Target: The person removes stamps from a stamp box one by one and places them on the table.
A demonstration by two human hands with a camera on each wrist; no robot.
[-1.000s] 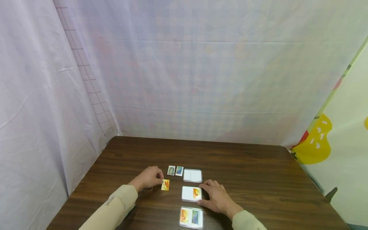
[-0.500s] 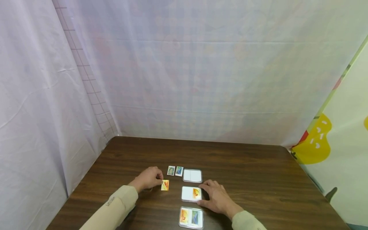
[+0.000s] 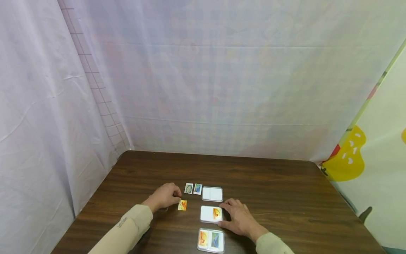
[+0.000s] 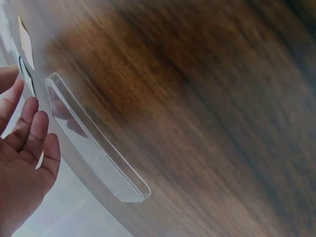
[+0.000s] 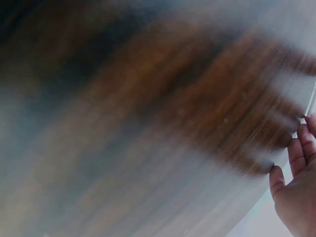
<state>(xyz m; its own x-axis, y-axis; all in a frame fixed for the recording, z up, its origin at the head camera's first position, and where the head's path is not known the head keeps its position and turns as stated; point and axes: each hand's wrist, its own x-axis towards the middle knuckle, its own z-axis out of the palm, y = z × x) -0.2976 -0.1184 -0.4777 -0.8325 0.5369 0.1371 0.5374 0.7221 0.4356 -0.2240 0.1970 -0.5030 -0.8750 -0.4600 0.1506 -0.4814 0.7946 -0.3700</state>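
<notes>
left hand (image 3: 163,196) is angled in over the far left corner of the orange card (image 3: 182,206); thumb is set near forefinger, pinch can't be told. card, near-square, is placed left of the middle case (image 3: 207,214), beside its blank half. case, long axis left-right, is gripped at right corners by right hand (image 3: 240,217), thumb and forefinger spread.

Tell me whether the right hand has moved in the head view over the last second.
No: judged against the tabletop, the right hand shows no visible shift, resting at the right end of the middle case.
</notes>
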